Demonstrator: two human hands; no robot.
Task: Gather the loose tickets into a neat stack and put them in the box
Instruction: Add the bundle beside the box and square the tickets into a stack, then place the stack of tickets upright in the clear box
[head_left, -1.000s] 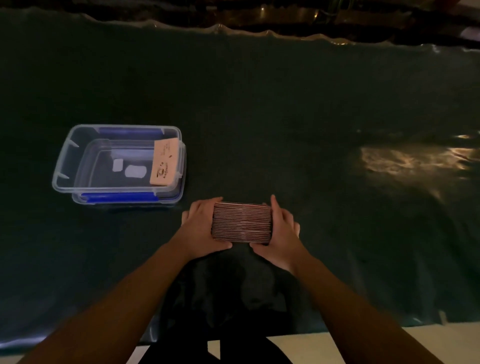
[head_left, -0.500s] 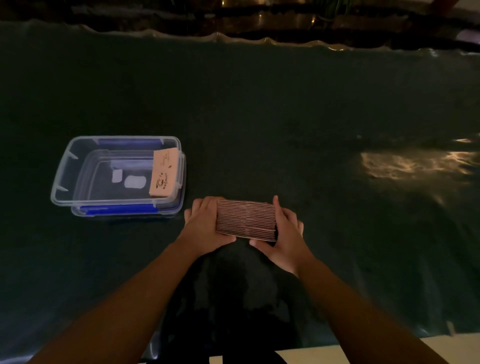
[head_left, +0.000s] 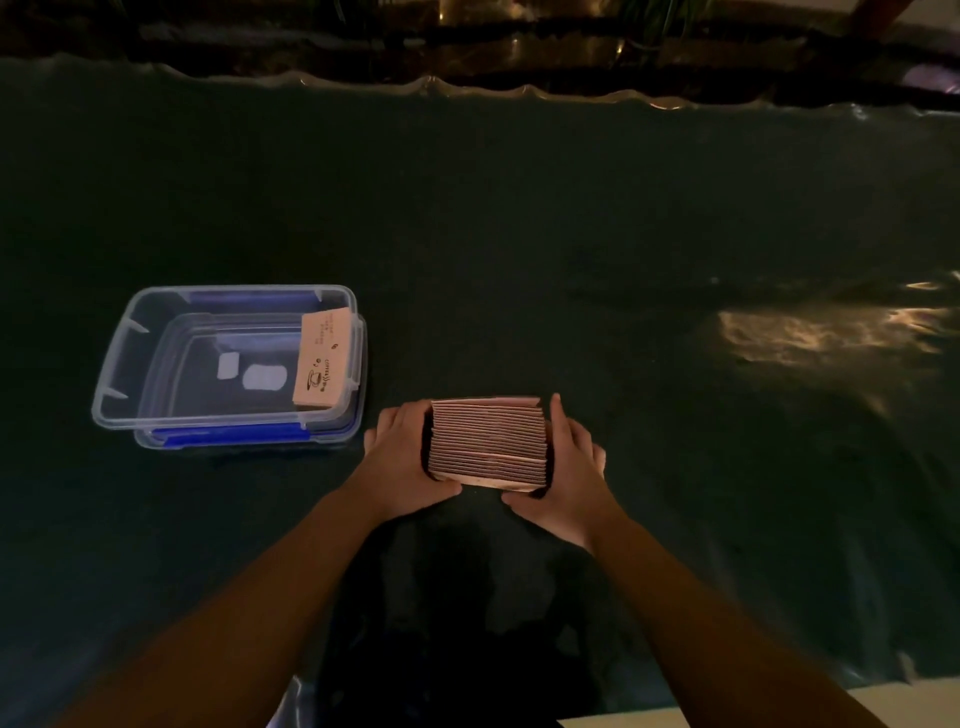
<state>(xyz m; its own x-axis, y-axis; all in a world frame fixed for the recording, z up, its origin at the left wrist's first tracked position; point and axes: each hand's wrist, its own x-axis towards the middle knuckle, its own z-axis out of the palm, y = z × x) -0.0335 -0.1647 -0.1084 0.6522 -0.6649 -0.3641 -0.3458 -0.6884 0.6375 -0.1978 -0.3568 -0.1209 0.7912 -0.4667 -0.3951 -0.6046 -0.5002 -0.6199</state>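
A thick stack of pinkish tickets (head_left: 488, 444) stands on edge on the dark table, its long edges facing up. My left hand (head_left: 402, 460) grips its left end and my right hand (head_left: 571, 467) grips its right end, thumbs at the near side. A clear plastic box (head_left: 119, 364) with blue clips sits to the left, open. One tan ticket (head_left: 321, 364) leans against the box's right wall inside.
The table is covered with a dark green sheet (head_left: 519, 234), wrinkled at its far edge. A bright reflection (head_left: 831, 332) lies at the right. Two pale labels (head_left: 257, 373) show on the box's floor.
The stack and both hands have stayed almost in place between my hands; the tickets look squared up more tightly. The view has shifted slightly downward.
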